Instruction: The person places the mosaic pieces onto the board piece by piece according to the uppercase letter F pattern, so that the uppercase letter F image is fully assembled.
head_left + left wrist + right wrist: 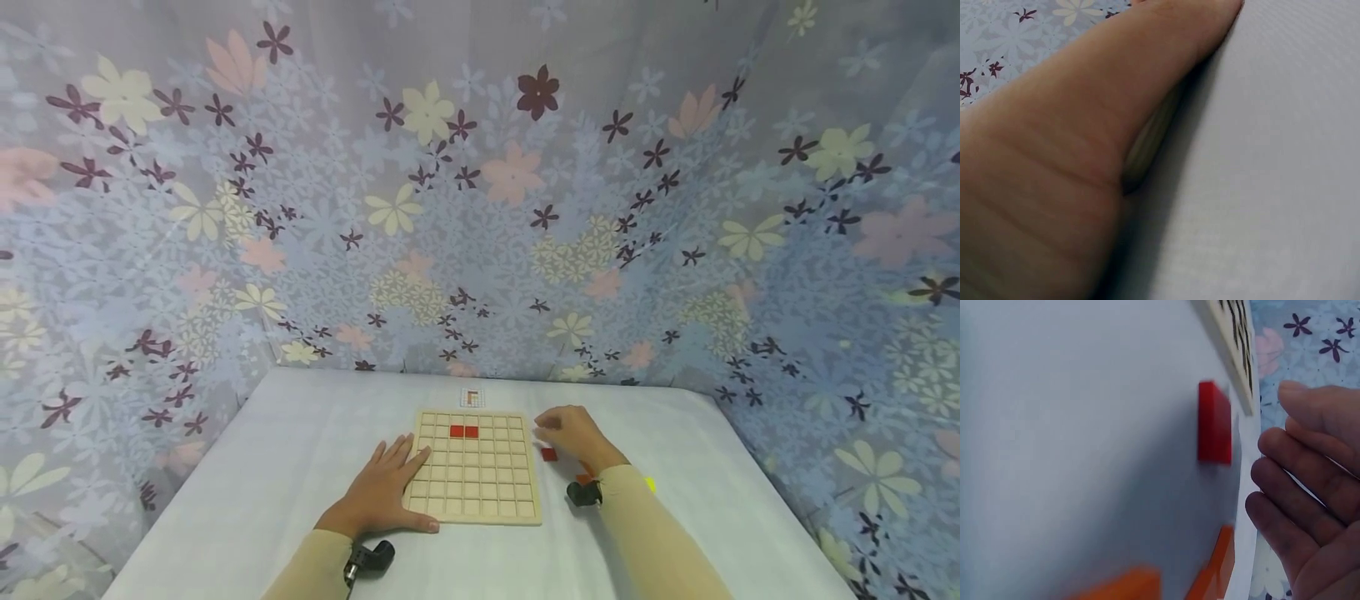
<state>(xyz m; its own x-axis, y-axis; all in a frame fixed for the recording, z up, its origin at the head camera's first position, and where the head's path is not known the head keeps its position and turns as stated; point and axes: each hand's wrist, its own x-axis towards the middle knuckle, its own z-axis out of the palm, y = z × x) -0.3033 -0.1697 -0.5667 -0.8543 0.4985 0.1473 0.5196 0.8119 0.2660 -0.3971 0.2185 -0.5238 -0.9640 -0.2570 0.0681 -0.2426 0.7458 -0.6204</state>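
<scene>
A square wooden grid board [472, 475] lies on the white table. Two red square tiles [464, 432] sit side by side in its second row from the far edge. My left hand [378, 492] rests along the board's left side, fingers spread, with the thumb at the near left corner. Past the right edge, my right hand [576, 435] hovers with loosely bent fingers and nothing between them. Close by its fingertips lies a loose red tile [550, 454], also in the right wrist view, where orange pieces [1219, 559] lie nearby.
A small printed card [472, 397] lies just beyond the board's far edge. Partly behind the right forearm are an orange piece [584, 479] and a yellow piece [650, 484]. Flowered curtains [480, 208] surround the table's back and sides.
</scene>
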